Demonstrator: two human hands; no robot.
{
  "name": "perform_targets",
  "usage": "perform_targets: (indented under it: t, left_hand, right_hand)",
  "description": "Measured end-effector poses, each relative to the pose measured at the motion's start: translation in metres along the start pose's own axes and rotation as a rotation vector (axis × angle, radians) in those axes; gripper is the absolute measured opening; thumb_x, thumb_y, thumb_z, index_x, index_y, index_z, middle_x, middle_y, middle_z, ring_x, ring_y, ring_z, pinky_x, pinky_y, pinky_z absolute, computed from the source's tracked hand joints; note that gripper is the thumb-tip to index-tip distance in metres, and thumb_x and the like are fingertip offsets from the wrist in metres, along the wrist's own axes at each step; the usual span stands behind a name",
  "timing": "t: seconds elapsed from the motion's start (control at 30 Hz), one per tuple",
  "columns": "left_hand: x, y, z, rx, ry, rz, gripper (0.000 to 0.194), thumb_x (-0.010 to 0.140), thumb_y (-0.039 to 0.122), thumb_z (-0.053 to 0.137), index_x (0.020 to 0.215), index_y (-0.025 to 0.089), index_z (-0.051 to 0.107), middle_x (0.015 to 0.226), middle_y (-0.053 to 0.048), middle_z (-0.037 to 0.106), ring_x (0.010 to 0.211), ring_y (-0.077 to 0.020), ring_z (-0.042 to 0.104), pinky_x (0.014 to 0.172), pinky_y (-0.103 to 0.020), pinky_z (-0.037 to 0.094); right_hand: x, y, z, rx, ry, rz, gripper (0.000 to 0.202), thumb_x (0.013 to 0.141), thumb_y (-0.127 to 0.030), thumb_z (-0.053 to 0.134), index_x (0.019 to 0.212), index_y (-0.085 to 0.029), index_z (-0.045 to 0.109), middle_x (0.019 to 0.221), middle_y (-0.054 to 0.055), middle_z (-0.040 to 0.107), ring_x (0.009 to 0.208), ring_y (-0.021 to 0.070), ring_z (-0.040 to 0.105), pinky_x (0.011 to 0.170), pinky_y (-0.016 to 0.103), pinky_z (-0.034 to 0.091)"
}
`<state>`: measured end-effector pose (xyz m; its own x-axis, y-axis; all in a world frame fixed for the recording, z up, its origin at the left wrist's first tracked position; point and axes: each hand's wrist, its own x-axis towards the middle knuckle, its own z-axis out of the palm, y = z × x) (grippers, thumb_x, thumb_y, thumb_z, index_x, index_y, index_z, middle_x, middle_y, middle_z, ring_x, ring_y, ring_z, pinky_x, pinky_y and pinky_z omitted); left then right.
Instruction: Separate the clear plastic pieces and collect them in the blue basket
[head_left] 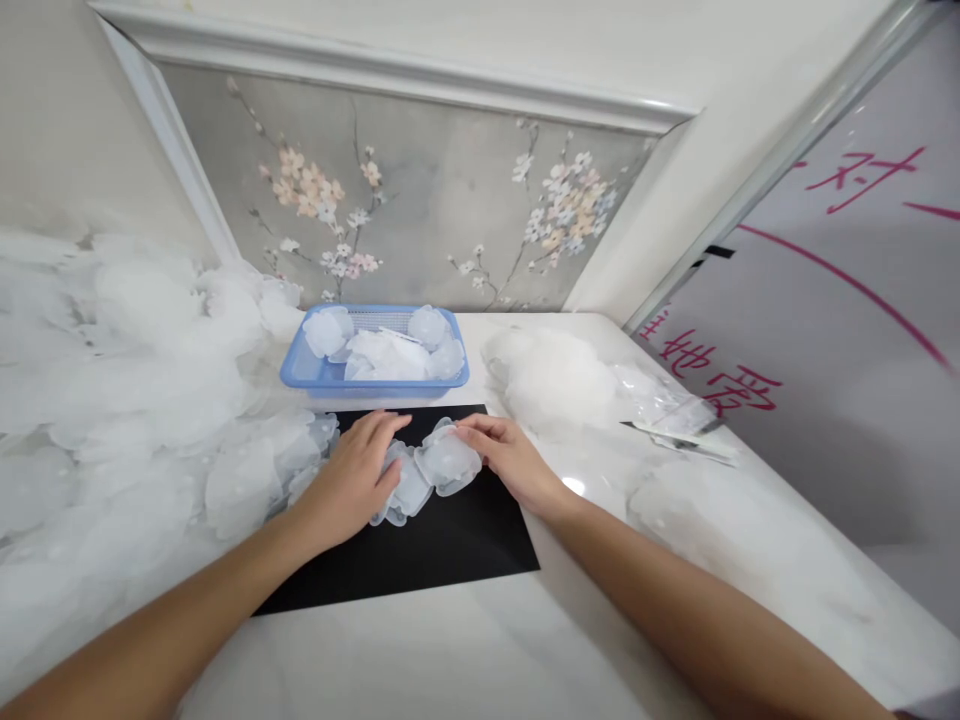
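With fingertips together, my right hand [510, 458] pinches a frosted piece [450, 462] at the black sheet's [457, 545] one o'clock; my left hand [352, 490] has fingers parted, contact unclear; the blue basket [322, 383] sits at twelve.

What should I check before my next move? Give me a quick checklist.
1. Right hand at the frosted flower piece: ok, fingertips at its edge.
2. Left hand free of the pieces around it: cannot tell, its underside is hidden.
3. Black sheet lying flat: ok.
4. Sheet's left side clear of the large heap: not ok, pieces overlap it.
5. Blue basket upright and beyond the sheet: ok, with pieces inside.
6. Layers in the flower piece counted: cannot tell, they blend together.
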<state>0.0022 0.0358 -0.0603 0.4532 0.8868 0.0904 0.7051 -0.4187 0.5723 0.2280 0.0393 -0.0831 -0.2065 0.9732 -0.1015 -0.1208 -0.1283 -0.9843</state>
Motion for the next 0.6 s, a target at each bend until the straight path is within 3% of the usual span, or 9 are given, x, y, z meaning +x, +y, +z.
perform_targets:
  t: [0.1, 0.23, 0.3, 0.4, 0.53, 0.6]
  left_hand:
    - [0.002, -0.008, 0.002, 0.113, -0.073, 0.010, 0.036, 0.093, 0.033, 0.044, 0.124, 0.020, 0.059, 0.146, -0.015, 0.049, 0.139, -0.0350, 0.041, 0.113, -0.057, 0.034]
    - [0.003, -0.004, -0.001, -0.024, -0.021, 0.003, 0.018, 0.090, 0.030, 0.049, 0.100, 0.024, 0.063, 0.133, -0.008, 0.059, 0.128, -0.0298, 0.053, 0.106, -0.048, 0.042]
    - [0.003, 0.000, -0.005, -0.162, 0.039, -0.025, 0.010, 0.089, 0.029, 0.052, 0.088, 0.024, 0.060, 0.125, -0.006, 0.065, 0.124, -0.0284, 0.057, 0.103, -0.045, 0.044]
    - [0.005, 0.004, -0.008, -0.478, 0.092, -0.118, 0.013, 0.090, 0.034, 0.056, 0.083, 0.024, 0.055, 0.112, -0.006, 0.070, 0.114, -0.0264, 0.063, 0.094, -0.040, 0.048]
    - [0.006, 0.008, -0.010, -0.882, 0.103, -0.279, 0.025, 0.084, 0.043, 0.067, 0.087, 0.022, 0.054, 0.077, 0.001, 0.067, 0.072, -0.0173, 0.065, 0.069, -0.029, 0.051]
    - [0.007, 0.009, -0.010, -1.035, 0.084, -0.350, 0.030, 0.079, 0.043, 0.072, 0.092, 0.021, 0.057, 0.072, 0.003, 0.065, 0.068, -0.0156, 0.063, 0.069, -0.029, 0.052]
  right_hand:
    - [0.000, 0.001, 0.000, -0.066, 0.021, -0.027, 0.030, 0.080, -0.051, 0.069, 0.081, -0.021, 0.067, 0.071, -0.002, 0.060, 0.063, 0.0135, 0.050, 0.061, 0.028, 0.040]
    - [0.000, 0.001, -0.002, -0.243, 0.115, -0.154, 0.037, 0.086, -0.057, 0.058, 0.075, -0.022, 0.056, 0.069, -0.002, 0.053, 0.064, 0.0150, 0.047, 0.061, 0.029, 0.039]
    - [0.001, 0.003, -0.004, -0.317, 0.165, -0.192, 0.039, 0.088, -0.059, 0.055, 0.073, -0.022, 0.050, 0.067, -0.002, 0.050, 0.063, 0.0151, 0.045, 0.059, 0.029, 0.037]
    - [0.003, 0.006, -0.006, -0.338, 0.189, -0.186, 0.037, 0.083, -0.054, 0.063, 0.074, -0.023, 0.045, 0.066, -0.003, 0.048, 0.061, 0.0148, 0.044, 0.057, 0.028, 0.036]
    - [0.004, 0.010, -0.008, -0.267, 0.164, -0.221, 0.031, 0.079, -0.041, 0.069, 0.096, -0.025, 0.050, 0.084, 0.000, 0.060, 0.071, 0.0173, 0.054, 0.065, 0.030, 0.043]
    - [0.005, 0.011, -0.008, -0.266, 0.121, -0.221, 0.027, 0.083, -0.037, 0.063, 0.106, -0.026, 0.054, 0.091, 0.001, 0.065, 0.076, 0.0185, 0.057, 0.069, 0.032, 0.045]
